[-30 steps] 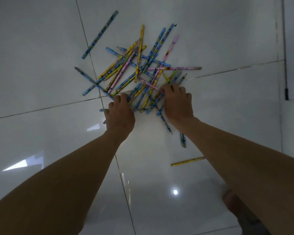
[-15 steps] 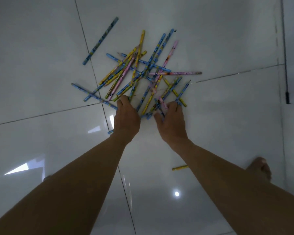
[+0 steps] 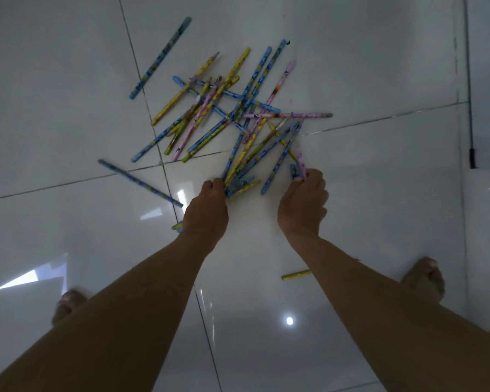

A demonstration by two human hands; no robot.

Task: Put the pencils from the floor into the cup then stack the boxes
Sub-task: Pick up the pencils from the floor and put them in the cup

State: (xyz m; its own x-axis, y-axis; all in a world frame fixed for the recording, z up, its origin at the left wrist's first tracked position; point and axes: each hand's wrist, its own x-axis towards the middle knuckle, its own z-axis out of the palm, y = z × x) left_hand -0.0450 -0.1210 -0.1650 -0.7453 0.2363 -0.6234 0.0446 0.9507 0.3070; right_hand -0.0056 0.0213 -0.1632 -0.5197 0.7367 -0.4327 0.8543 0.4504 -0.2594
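Head view: my left hand [image 3: 207,206] grips a fan of pencils [image 3: 239,168] by their near ends, my right hand [image 3: 301,205] pinches two more, bunching the pile off the tiled floor [image 3: 393,207]

Both my bare forearms reach forward and down, a little apart, with the backs of the hands up. My left hand [image 3: 207,206] curls its fingers round the near ends of a bunch of thin blue and yellow patterned pencils [image 3: 238,179]. My right hand [image 3: 301,202] pinches the near end of a thin pink patterned pencil [image 3: 301,161]. My bare left foot [image 3: 67,304] and bare right foot [image 3: 425,278] stand well apart.
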